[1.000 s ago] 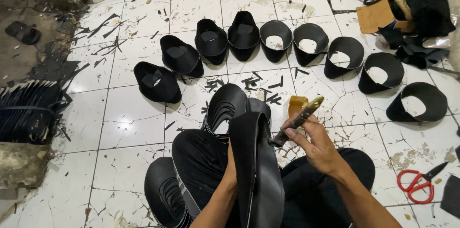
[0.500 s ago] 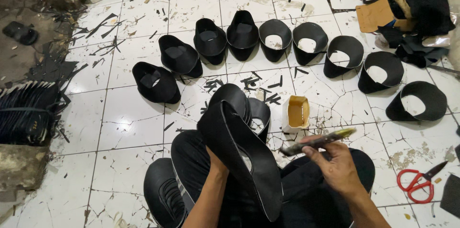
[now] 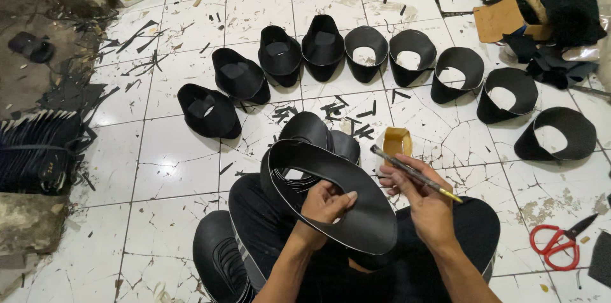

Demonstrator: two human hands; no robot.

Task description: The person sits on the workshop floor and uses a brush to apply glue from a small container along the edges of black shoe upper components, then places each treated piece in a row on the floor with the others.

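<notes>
Spreading across the white tiled floor (image 3: 178, 169), an arc of curved black pieces (image 3: 407, 61) stands beyond the knees. Left hand (image 3: 326, 204) is closed on a black curved strip (image 3: 356, 195) over the lap; right hand (image 3: 425, 204) pinches a brush (image 3: 417, 174) near the glue cup (image 3: 397, 141). Keeping strokes thin along the strip's edge seems wise.

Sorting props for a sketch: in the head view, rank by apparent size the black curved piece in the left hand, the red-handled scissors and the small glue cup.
1. Black curved piece, nearest the camera
2. Red-handled scissors
3. Glue cup
</notes>
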